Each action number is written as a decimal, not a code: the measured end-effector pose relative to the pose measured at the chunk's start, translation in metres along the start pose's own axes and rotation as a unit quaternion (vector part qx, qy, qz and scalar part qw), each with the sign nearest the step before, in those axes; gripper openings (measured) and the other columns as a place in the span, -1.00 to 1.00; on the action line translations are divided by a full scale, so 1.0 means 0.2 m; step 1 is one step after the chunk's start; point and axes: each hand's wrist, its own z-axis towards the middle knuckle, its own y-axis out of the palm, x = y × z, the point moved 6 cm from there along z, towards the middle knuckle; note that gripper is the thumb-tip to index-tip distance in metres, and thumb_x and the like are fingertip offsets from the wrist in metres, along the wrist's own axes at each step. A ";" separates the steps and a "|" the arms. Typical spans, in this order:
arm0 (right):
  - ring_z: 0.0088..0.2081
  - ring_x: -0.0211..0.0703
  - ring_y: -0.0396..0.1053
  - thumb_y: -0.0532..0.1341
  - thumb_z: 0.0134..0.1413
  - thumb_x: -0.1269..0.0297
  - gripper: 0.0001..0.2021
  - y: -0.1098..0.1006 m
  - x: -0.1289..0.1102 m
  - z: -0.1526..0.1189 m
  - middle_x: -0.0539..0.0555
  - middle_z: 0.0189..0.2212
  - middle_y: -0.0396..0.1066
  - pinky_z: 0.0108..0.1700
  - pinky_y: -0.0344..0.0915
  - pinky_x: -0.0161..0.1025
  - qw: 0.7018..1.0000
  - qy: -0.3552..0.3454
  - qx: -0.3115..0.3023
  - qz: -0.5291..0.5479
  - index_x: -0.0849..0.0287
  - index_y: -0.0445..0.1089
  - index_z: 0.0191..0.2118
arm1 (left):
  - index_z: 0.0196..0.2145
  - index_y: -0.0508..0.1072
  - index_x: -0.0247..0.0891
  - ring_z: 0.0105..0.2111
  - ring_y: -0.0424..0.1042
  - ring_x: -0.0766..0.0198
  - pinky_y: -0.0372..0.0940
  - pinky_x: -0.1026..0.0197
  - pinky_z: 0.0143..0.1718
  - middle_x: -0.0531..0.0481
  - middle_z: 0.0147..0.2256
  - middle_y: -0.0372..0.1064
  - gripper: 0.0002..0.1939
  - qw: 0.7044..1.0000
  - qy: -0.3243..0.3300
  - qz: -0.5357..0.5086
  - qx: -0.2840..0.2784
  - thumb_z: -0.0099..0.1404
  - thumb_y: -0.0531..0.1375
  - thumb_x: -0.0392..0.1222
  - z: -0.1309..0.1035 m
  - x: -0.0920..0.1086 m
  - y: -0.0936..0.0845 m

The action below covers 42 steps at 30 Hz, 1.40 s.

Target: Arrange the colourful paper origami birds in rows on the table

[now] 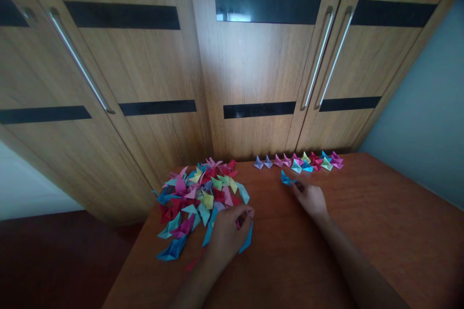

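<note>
Head view: R hand [311,200] is pinching 1 blue paper boat [286,178] by its near end, just above or on the brown surface [282,260]; can't tell which. The boat is sitting nearer the wearer than the 2 rows of folded boats [315,161], apart from them. L hand [232,231] is closing its fingertips over the near right edge of the mixed-colour paper pile [203,193]; a bit of pink/purple is showing between the fingers, prob. a folded piece, grip unclear. Blue pcs are lying beside and partly under that hand.

Handling, my read: paper is v. light, thin, stiff only along creases, fragile at the pts; not slippery, but a sleeve or quick air could shift it. Best hold = light 2-finger pinch on the folded hull or a doubled end, w/o squeezing the centre peak flat.
</note>
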 end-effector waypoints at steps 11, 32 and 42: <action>-0.15 0.09 0.43 -0.03 0.20 0.06 -0.61 0.08 0.02 0.20 0.28 -0.18 0.44 -0.19 0.31 -0.07 0.974 0.116 -0.052 -0.189 0.14 0.36 -0.02 | -0.35 0.50 -0.21 -0.49 0.38 0.31 0.18 0.32 -0.46 0.05 -0.51 0.44 -0.79 1.000 0.010 -0.005 0.003 0.27 0.06 -0.20 0.00 0.01 -0.01; -0.17 0.09 0.44 -0.04 0.21 0.02 -0.61 0.09 -0.01 0.21 0.26 -0.20 0.43 -0.21 0.32 -0.07 0.975 0.103 -0.037 -0.191 0.18 0.34 -0.09 | -0.35 0.49 -0.20 -0.48 0.39 0.32 0.17 0.31 -0.44 0.06 -0.49 0.44 -0.81 1.000 0.017 0.011 0.005 0.26 0.06 -0.25 -0.01 0.00 -0.02; -0.27 0.06 0.45 -0.08 0.21 0.05 -0.66 0.10 -0.07 0.00 0.18 -0.32 0.47 -0.30 0.27 -0.14 0.977 0.064 -0.066 -0.190 0.10 0.35 -0.19 | -0.34 0.47 -0.18 -0.44 0.40 0.30 0.18 0.29 -0.38 0.06 -0.44 0.46 -0.80 0.998 0.016 0.061 -0.001 0.29 0.04 -0.23 0.00 -0.02 -0.05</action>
